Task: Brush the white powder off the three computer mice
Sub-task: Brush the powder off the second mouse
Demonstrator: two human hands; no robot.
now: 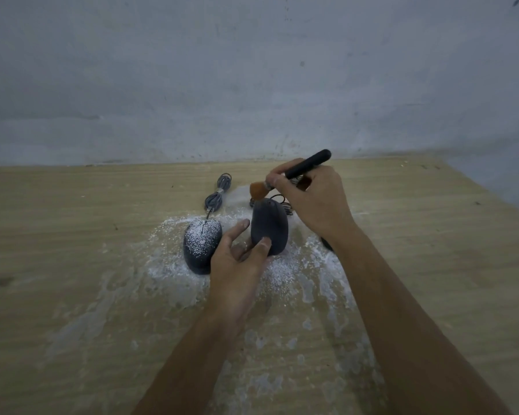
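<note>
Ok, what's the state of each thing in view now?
Left mouse: on table, top dusted white.
Middle mouse: tilted up, top nearly clean.
Third mouse: mostly hidden behind right forearm.
Brush: bristles at middle mouse's front.
Left hand: holds middle mouse.
Right hand: grips brush.
Table: powder scattered around mice.

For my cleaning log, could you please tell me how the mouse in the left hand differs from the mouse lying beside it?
The held mouse looks almost free of powder; the lying mouse is speckled white. The held mouse is tipped up in the left hand, the brush at its front end; the lying mouse sits flat on the table. Both are dark and rounded.
</note>
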